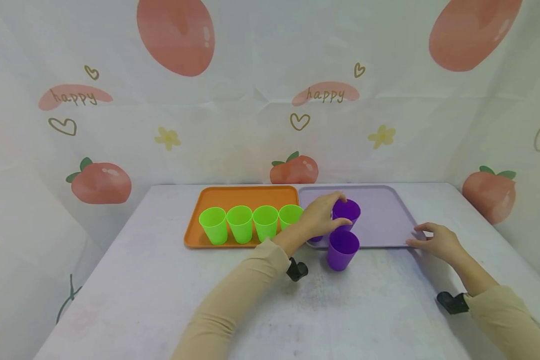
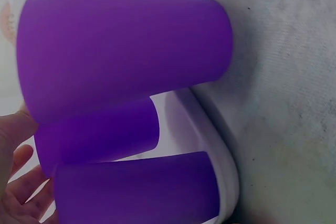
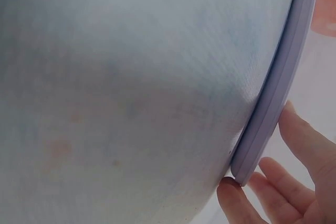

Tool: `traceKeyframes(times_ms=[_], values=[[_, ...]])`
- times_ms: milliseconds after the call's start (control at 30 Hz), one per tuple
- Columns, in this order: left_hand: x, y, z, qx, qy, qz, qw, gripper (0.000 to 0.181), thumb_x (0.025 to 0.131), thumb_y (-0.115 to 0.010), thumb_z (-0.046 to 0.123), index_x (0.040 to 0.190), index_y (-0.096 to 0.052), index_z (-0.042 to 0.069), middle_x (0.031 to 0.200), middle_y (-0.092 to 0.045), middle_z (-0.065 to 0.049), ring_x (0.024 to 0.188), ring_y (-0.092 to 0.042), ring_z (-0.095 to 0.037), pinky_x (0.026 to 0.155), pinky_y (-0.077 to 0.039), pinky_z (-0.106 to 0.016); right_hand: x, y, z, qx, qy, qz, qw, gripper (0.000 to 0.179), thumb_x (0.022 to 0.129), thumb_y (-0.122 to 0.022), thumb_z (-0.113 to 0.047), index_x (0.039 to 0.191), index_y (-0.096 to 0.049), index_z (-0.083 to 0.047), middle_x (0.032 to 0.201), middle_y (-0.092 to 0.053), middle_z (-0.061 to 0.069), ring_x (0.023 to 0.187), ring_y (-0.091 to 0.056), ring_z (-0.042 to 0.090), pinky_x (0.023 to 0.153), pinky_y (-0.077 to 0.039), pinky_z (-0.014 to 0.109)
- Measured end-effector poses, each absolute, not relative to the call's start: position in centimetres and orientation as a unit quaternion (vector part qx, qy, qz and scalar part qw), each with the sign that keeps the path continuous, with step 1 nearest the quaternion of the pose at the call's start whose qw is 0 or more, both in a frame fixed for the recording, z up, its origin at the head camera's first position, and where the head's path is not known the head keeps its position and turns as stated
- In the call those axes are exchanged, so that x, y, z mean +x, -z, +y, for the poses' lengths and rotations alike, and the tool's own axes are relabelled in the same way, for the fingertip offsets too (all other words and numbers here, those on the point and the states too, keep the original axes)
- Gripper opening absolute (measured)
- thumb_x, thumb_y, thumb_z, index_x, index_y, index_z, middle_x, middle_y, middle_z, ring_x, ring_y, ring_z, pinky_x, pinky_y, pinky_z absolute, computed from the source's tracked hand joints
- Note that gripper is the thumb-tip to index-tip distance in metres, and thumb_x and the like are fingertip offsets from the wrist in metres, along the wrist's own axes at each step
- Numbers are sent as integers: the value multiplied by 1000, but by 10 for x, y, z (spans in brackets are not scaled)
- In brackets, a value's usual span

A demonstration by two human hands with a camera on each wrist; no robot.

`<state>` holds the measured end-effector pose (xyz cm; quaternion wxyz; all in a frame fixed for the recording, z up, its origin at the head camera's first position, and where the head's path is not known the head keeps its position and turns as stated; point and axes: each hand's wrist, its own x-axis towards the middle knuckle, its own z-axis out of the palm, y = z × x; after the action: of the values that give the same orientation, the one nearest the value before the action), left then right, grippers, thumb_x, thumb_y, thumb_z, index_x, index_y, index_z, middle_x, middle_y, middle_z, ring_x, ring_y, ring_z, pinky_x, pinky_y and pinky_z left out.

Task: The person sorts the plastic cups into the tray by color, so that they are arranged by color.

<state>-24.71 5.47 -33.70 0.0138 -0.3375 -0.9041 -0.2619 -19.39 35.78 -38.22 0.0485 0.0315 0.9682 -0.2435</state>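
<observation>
My left hand (image 1: 320, 216) reaches over the front left of the lilac tray (image 1: 382, 215), thumb and fingers around the rim of a purple cup (image 1: 347, 211). Another purple cup (image 1: 339, 256) stands upright on the table just before the tray, nearest the camera in the left wrist view. A third purple cup (image 1: 316, 239) is mostly hidden behind my left hand; the left wrist view shows a purple cup (image 2: 136, 190) by the tray's corner. At the tray's front right corner, my right hand (image 1: 438, 241) holds the rim between thumb and fingers.
An orange tray (image 1: 247, 194) adjoins the lilac tray on the left. Several green cups (image 1: 240, 225) stand upright in a row along its front side, the rightmost partly behind my left hand. A printed cloth (image 1: 234, 130) hangs behind the white table (image 1: 162, 290).
</observation>
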Motion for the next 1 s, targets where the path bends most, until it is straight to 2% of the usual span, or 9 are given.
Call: traceKeyframes(times_ms=[267, 1000], values=[[-250, 344, 56, -327, 247, -912, 17, 49, 83, -68, 38, 122, -51, 15, 112, -64, -3, 104, -59, -16, 86, -50, -24, -194, 382, 357, 33, 243, 968, 48, 66, 82, -69, -33, 121, -47, 14, 127, -39, 43, 107, -48, 55, 81, -50, 56], [-252, 348, 59, -309, 221, -925, 0, 53, 82, -67, 45, 123, -50, 17, 111, -64, -1, 105, -59, -15, 85, -50, -23, -196, 383, 359, 42, 246, 967, 59, 67, 82, -69, -35, 122, -45, 14, 128, -37, 43, 108, -47, 54, 82, -50, 56]])
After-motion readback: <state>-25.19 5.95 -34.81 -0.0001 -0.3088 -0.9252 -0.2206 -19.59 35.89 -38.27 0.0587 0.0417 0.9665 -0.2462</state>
